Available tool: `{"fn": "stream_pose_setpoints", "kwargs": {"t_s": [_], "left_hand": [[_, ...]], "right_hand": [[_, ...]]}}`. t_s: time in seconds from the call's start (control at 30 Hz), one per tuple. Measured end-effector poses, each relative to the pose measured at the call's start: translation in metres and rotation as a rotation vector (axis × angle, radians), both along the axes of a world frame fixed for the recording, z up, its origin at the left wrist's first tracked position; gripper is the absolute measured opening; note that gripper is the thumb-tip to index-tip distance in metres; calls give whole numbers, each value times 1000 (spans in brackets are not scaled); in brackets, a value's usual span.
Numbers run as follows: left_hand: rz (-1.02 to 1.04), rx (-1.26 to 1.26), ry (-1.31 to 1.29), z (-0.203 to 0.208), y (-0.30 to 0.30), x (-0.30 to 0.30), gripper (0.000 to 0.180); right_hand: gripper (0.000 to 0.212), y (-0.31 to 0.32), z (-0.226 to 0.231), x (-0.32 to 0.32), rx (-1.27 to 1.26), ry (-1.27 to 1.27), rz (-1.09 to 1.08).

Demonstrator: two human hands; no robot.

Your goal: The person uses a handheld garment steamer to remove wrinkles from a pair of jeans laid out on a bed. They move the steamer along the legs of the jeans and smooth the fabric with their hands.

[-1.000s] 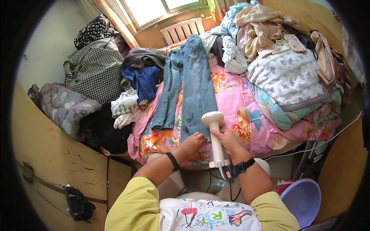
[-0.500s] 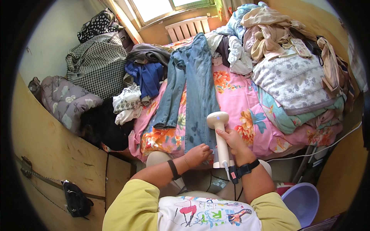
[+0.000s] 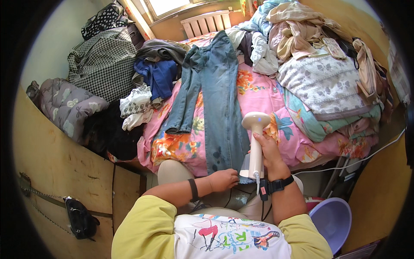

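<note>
A pair of blue jeans [image 3: 222,103] lies lengthwise on the bed, waist toward the window and one leg stretched toward me. Dark wet-looking spots mark that leg near its hem. My left hand [image 3: 223,179] is closed at the hem, fingertips pinching the denim. In my right hand [image 3: 268,151] is a white handheld garment steamer [image 3: 256,151], gripped by its handle. Its round head points up and away, above the right edge of the leg. A clear water tank sits at its lower end, with a cord running down by my wrist.
Piled clothes [image 3: 157,77] lie on the bed's left side. Folded blankets [image 3: 321,88] and more clothes are heaped at right, with a phone [image 3: 334,48] on top. A purple basin [image 3: 332,224] stands low at right. A white cord [image 3: 345,168] crosses behind it.
The steamer has moved up and to the right in my right hand. My left hand has come slightly nearer with the jeans' hem. The whole view has shifted a little.
</note>
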State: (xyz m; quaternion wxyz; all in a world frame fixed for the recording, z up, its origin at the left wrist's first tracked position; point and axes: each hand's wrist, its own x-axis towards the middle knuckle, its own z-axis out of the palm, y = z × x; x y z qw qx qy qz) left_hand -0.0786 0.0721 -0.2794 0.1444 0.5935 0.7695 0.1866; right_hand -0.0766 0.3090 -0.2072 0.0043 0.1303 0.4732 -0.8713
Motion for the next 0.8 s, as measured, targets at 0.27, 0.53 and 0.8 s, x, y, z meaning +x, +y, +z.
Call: {"fn": "stream_pose_setpoints", "kwargs": {"t_s": [0.27,0.53,0.8], "left_hand": [[622,534,-45,83,27,-98,18],[832,576,124,132,60,-228,26],[823,305,36,118,139,-295,28]], "right_hand": [[26,9,-4,7,183,109,-118],[46,9,-28,3,146,80,-73],[54,1,-45,-9,420,150,59]]}}
